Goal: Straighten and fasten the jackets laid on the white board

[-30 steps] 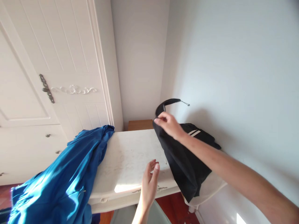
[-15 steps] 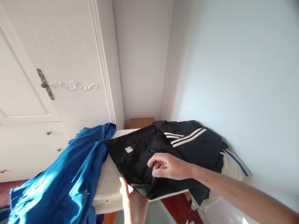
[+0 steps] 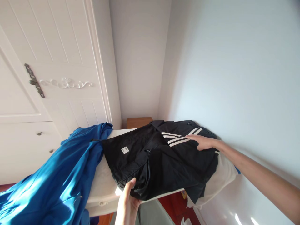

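A black jacket (image 3: 173, 165) with paired white stripes and a small white label lies spread over a narrow white surface (image 3: 103, 182). At its near lower edge, my left hand (image 3: 130, 195) pinches the cloth, thumb on top and the other fingers underneath. My right hand (image 3: 202, 142) rests palm down with fingers stretched out over the striped part. Left of the jacket lies a rumpled blue garment (image 3: 70, 168). White cloth (image 3: 221, 179) shows from under the jacket's right side.
A white wardrobe (image 3: 58, 43) with a dark metal handle (image 3: 34, 81) stands at the left. Behind the surface is a brown wooden box (image 3: 139, 122). A pale wall (image 3: 229, 68) runs along the right. Reddish floor (image 3: 178, 207) shows below.
My right hand has moved from above the jacket's middle to the right and back onto the stripes, its curled fingers now straightened. The near edge is now folded up around my left thumb.
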Action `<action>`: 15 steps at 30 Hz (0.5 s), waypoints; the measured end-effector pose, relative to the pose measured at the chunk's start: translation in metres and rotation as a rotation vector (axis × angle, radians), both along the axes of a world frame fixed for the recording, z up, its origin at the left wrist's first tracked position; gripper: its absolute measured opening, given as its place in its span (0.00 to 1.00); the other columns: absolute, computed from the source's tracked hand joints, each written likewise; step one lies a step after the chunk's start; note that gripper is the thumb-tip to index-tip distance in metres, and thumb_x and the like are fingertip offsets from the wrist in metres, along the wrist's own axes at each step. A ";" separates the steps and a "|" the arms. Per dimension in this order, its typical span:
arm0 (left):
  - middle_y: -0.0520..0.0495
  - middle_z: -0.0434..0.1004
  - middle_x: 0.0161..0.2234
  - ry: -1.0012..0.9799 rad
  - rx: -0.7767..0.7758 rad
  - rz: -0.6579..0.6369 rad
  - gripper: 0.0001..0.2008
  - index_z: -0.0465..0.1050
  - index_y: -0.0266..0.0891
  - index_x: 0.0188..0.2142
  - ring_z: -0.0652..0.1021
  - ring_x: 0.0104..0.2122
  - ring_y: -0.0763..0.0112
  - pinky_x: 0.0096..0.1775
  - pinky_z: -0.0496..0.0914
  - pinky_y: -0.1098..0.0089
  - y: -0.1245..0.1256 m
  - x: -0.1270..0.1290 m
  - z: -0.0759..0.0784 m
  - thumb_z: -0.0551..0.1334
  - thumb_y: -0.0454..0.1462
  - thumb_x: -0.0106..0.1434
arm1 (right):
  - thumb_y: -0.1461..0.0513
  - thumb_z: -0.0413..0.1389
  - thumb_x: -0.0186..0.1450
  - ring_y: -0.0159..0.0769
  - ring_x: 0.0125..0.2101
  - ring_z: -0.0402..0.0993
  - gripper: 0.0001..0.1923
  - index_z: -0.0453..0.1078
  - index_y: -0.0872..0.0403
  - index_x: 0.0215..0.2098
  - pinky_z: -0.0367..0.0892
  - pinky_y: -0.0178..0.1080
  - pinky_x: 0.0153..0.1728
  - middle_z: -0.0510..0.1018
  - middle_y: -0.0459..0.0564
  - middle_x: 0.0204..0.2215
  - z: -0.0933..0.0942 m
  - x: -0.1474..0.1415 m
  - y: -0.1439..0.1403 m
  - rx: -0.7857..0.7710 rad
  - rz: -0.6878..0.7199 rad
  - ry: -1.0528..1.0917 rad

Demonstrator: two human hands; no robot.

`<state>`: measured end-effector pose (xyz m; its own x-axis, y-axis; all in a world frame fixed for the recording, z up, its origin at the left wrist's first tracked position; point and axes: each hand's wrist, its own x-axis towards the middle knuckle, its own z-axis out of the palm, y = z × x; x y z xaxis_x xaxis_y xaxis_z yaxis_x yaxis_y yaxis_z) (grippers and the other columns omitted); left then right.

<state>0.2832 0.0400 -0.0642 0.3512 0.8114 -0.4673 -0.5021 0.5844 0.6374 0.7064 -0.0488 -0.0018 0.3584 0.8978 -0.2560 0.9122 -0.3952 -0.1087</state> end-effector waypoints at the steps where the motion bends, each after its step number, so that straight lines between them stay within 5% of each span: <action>1: 0.43 0.83 0.28 -0.004 0.012 -0.023 0.10 0.76 0.33 0.38 0.84 0.27 0.61 0.29 0.79 0.68 0.000 0.000 0.002 0.69 0.33 0.55 | 0.69 0.55 0.46 0.53 0.70 0.55 0.55 0.55 0.56 0.74 0.54 0.49 0.70 0.57 0.55 0.70 -0.002 0.000 0.000 0.001 -0.002 -0.021; 7: 0.39 0.84 0.31 0.040 0.069 -0.097 0.12 0.74 0.33 0.40 0.84 0.28 0.58 0.28 0.79 0.65 0.000 -0.004 -0.004 0.67 0.33 0.55 | 0.66 0.57 0.51 0.55 0.65 0.63 0.49 0.58 0.50 0.73 0.58 0.52 0.66 0.67 0.57 0.65 -0.005 0.014 0.028 0.044 -0.001 -0.112; 12: 0.36 0.85 0.34 0.073 0.074 -0.136 0.15 0.73 0.32 0.42 0.82 0.26 0.60 0.28 0.79 0.63 0.000 -0.011 -0.019 0.68 0.38 0.58 | 0.54 0.69 0.48 0.63 0.72 0.43 0.62 0.48 0.55 0.76 0.45 0.59 0.70 0.48 0.61 0.73 0.001 0.055 0.041 0.060 -0.121 -0.150; 15: 0.37 0.84 0.35 0.050 0.071 -0.113 0.14 0.72 0.33 0.41 0.83 0.27 0.60 0.28 0.79 0.62 -0.001 -0.011 -0.026 0.68 0.39 0.58 | 0.48 0.72 0.47 0.65 0.72 0.44 0.64 0.50 0.56 0.75 0.52 0.56 0.69 0.47 0.67 0.72 -0.006 0.076 0.036 0.077 -0.222 -0.164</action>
